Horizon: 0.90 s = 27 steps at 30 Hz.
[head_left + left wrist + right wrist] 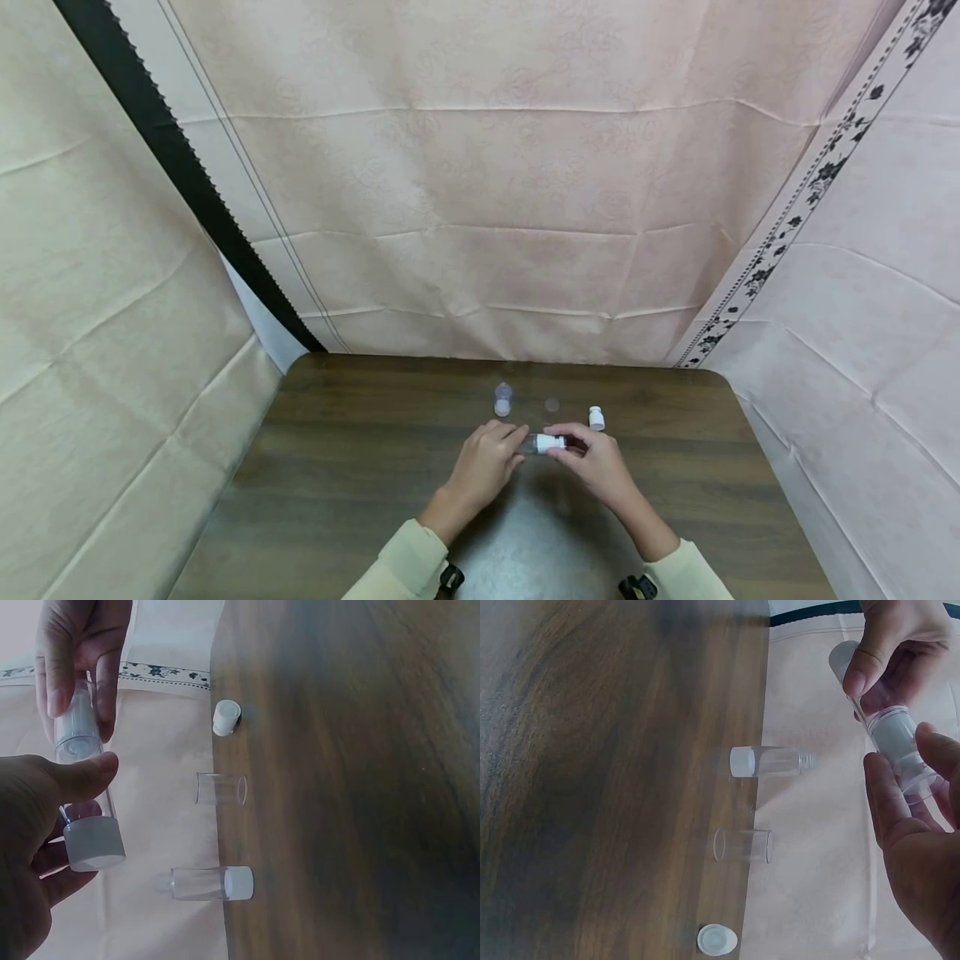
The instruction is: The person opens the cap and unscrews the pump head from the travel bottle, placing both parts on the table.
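Both hands hold a small clear bottle (550,443) with a white inner part, above the table in front of the body. My left hand (483,462) grips the end with the white base (95,844), its thumb lying across the clear wall. At the other end, my right hand (922,855) pinches the clear section between thumb and fingers. In the left wrist view, the right fingers (60,697) partly cover that far end.
Beyond the hands a second clear bottle with a white base (502,407) stands on the wooden table (337,467). To its right are a clear open-ended sleeve (221,789) and a white cap-like piece (596,417). Pale patterned cloth (487,183) hangs behind and at both sides.
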Each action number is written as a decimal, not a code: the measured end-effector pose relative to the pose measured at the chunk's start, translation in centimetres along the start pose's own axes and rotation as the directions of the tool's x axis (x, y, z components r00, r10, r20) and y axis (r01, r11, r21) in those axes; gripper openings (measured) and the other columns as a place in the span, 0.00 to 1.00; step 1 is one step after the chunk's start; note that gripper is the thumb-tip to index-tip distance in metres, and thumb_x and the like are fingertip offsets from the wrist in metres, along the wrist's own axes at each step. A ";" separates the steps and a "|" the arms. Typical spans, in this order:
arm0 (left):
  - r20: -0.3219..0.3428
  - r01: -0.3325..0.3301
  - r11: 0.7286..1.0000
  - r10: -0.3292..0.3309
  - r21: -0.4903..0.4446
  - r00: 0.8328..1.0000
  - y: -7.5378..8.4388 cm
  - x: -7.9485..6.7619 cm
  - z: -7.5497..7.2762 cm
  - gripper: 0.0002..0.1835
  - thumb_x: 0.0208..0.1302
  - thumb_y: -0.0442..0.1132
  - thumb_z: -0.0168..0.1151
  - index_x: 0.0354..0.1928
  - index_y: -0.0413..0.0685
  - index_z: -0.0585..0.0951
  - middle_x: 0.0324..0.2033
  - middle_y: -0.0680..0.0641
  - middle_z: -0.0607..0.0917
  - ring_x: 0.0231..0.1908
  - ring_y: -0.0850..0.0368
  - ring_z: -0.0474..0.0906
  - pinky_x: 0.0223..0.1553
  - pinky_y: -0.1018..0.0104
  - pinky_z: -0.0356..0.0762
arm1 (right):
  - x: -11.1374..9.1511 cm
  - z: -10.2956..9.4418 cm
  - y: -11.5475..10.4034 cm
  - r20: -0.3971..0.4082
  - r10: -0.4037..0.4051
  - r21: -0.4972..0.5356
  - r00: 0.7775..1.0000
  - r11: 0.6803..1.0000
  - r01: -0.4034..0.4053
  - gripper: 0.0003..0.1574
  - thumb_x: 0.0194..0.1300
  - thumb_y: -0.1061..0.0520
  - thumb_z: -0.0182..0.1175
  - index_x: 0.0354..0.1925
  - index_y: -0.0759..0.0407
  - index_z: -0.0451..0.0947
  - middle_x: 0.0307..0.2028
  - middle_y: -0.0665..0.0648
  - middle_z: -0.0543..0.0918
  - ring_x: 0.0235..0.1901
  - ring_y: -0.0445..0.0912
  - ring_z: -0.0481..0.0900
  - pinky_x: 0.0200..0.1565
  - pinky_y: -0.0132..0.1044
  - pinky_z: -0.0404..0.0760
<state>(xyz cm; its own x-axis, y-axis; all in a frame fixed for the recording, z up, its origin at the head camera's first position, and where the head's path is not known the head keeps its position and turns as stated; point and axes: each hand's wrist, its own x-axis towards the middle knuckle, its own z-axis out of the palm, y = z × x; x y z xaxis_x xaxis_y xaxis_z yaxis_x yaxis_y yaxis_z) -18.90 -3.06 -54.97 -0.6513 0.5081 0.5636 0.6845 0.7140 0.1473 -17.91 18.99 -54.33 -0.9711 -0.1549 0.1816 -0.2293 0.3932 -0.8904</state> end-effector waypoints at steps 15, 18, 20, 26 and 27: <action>0.056 0.064 0.994 -0.059 -0.089 0.997 0.4 -0.1 -0.1 0.24 0.55 0.43 0.80 0.54 0.49 0.88 0.44 0.52 0.91 0.41 0.60 0.85 0.43 0.65 0.85 | -0.4 -0.7 0.6 0.053 -0.045 -0.001 0.998 0.999 0.045 0.16 0.61 0.60 0.74 0.49 0.58 0.88 0.46 0.56 0.90 0.44 0.47 0.86 0.45 0.31 0.86; 0.063 0.059 0.995 -0.054 -0.077 0.997 0.5 -0.1 -0.1 0.24 0.55 0.44 0.80 0.55 0.49 0.88 0.44 0.52 0.91 0.42 0.60 0.85 0.43 0.65 0.84 | -0.4 -0.7 0.6 0.054 -0.029 -0.013 0.998 0.999 0.029 0.16 0.61 0.61 0.74 0.48 0.57 0.88 0.45 0.57 0.90 0.44 0.48 0.86 0.44 0.32 0.86; 0.073 0.055 0.996 -0.049 -0.073 0.996 0.5 -0.1 -0.1 0.24 0.55 0.44 0.80 0.55 0.49 0.88 0.44 0.52 0.91 0.42 0.60 0.85 0.44 0.65 0.84 | -0.4 -0.8 0.6 0.060 -0.014 -0.013 0.998 1.000 0.015 0.16 0.61 0.61 0.74 0.48 0.57 0.88 0.45 0.57 0.90 0.44 0.48 0.86 0.43 0.33 0.86; 0.106 0.044 0.996 -0.036 -0.072 0.994 0.5 -0.1 -0.2 0.24 0.54 0.44 0.80 0.55 0.48 0.88 0.45 0.51 0.91 0.41 0.59 0.84 0.44 0.65 0.84 | -0.4 -1.1 0.6 0.100 0.007 -0.018 0.995 1.000 -0.005 0.16 0.62 0.58 0.74 0.49 0.55 0.88 0.47 0.56 0.90 0.45 0.46 0.86 0.43 0.32 0.86; 0.113 0.042 0.996 -0.034 -0.074 0.993 0.4 -0.1 -0.2 0.24 0.55 0.44 0.80 0.55 0.47 0.88 0.45 0.51 0.91 0.42 0.59 0.84 0.44 0.66 0.84 | -0.4 -1.1 0.6 0.107 0.003 -0.021 0.994 1.000 0.000 0.16 0.62 0.58 0.74 0.50 0.55 0.88 0.48 0.56 0.90 0.45 0.46 0.86 0.44 0.32 0.86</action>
<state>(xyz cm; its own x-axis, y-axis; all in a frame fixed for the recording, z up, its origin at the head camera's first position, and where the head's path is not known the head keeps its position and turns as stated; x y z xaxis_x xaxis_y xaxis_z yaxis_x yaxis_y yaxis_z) -18.50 -2.88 -54.84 -0.7068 0.5350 0.4629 0.6787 0.6972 0.2306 -17.78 20.32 -54.50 -0.9590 -0.2502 0.1335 -0.2302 0.4118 -0.8817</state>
